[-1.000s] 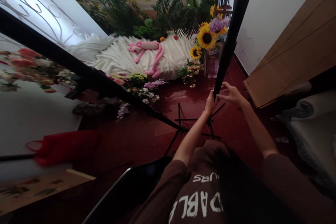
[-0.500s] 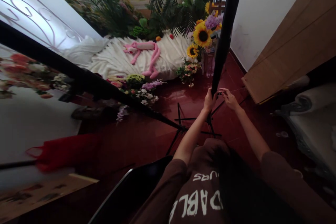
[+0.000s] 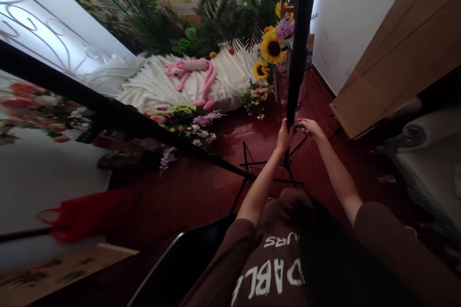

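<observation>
A black light stand (image 3: 297, 64) rises in front of me, its pole running up past the top of the view and its legs spread on the floor. My left hand (image 3: 284, 137) is wrapped round the pole from the left. On the pole's right side my right hand (image 3: 310, 128) pinches a small dark knob (image 3: 299, 126) between its fingertips. Its other fingers are loosely curled. A second black stand (image 3: 140, 130) slants across the left of the view, apart from both hands, its feet close to those of the first.
A pink plush toy (image 3: 196, 66) lies on a white-draped platform (image 3: 144, 84), with sunflowers (image 3: 272, 48) at its right end. Brown boards (image 3: 378, 57) lean at the right near a wrapped roll (image 3: 421, 132). A red bag (image 3: 86, 213) is at the left.
The upper part of the held stand appears shifted left and more upright. My right hand's fingers have closed in on the knob. My left hand keeps its hold.
</observation>
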Available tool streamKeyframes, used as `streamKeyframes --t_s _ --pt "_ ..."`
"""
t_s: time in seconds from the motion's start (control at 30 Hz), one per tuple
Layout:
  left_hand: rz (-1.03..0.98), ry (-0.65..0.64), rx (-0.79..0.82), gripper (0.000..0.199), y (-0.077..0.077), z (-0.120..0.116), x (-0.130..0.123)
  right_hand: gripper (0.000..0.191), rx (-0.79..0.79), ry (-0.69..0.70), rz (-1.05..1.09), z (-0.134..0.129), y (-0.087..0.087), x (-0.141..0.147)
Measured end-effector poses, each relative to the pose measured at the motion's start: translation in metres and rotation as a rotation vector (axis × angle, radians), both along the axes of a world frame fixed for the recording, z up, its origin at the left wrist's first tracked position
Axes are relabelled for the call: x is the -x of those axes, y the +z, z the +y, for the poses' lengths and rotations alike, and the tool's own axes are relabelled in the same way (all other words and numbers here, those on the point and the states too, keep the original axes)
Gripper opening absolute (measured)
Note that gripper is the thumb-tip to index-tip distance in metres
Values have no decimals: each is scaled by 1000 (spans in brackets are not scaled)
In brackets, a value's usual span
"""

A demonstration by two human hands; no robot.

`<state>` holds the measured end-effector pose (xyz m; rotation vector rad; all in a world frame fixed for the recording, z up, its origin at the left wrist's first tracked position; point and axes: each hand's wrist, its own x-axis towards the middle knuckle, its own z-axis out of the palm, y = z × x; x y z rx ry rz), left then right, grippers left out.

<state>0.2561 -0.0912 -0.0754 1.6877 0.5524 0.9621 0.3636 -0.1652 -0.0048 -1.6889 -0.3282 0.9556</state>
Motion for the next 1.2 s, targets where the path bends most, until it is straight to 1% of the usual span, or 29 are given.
streamKeyframes --t_s 0.1,0.2,0.3,0.37,0.4,0.47,0.5,0.57,0.63,0.7,0.73,0.77,0.8,0.87,0.93,1.0,1.03,1.1,1.13,1.2 --pt "14 4 6 33 4 -2 1 15 5 -82 -5 3 0 4" --pt "26 24 -1 37 11 -7 5 15 -57 -161 -52 4 -9 9" --pt "-4 20 14 45 15 -13 20 17 -108 -273 -74 1 -27 17" --pt "-15 41 55 45 10 -17 39 16 -115 -318 -57 -6 -43 25" --pt "-10 76 86 43 5 -19 52 15 -113 -317 -42 -10 -51 30" --pt "4 219 168 42 -11 -21 83 13 -84 -276 -7 -19 -68 41" --pt "-5 329 226 43 -20 -21 101 13 -59 -248 13 -24 -75 46" --pt "-47 612 354 47 -39 -18 138 13 -11 -187 45 -33 -88 59" --pt "-92 936 425 48 -53 -10 176 13 21 -129 64 -40 -97 70" --pt "-130 1193 408 46 -55 4 212 13 38 -77 70 -44 -103 81" --pt "-138 1262 365 46 -52 12 226 14 47 -51 72 -45 -105 86" --pt "-140 1285 307 46 -46 21 239 14 56 -24 73 -45 -107 91" --pt "-139 1283 244 48 -38 31 249 13 64 4 73 -44 -109 96" --pt "-141 1174 127 52 -17 50 260 10 77 63 77 -40 -111 105" --pt "-141 1066 45 54 3 66 262 5 89 125 84 -33 -111 115" --pt "-133 964 9 55 19 79 260 4 100 188 97 -24 -109 126" --pt "-127 908 1 55 24 83 259 5 104 220 105 -18 -107 131" --pt "-119 800 -2 56 30 89 257 7 106 279 122 -6 -100 144" --pt "-120 760 -1 56 31 91 258 8 105 307 132 1 -96 151" --pt "-129 720 10 56 31 92 260 10 112 360 155 19 -85 168"
